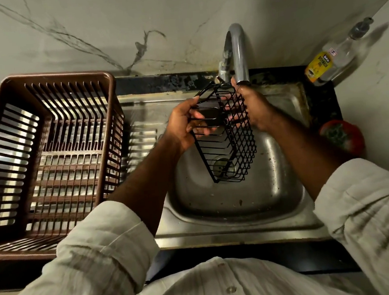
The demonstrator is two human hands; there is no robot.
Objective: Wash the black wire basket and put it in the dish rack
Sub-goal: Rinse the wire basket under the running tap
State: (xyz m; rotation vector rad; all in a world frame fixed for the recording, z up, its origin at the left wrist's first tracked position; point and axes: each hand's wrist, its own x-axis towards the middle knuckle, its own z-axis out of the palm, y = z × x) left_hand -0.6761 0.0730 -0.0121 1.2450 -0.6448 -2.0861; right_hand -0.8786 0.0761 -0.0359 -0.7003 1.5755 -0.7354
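In the head view we are holding the black wire basket (245, 142) between both hands over the sink (241, 200), just under the faucet (238, 52). Our left hand (181, 124) is curling round its left side, and our right hand (255, 108) is gripping the mesh side. Its long axis is running from the spout toward us, near end dipping. The dish rack (46, 149) is sitting left of our left hand, the nearer one, with open room across the drainboard (140, 138). We judge its rim the only edge to clear.
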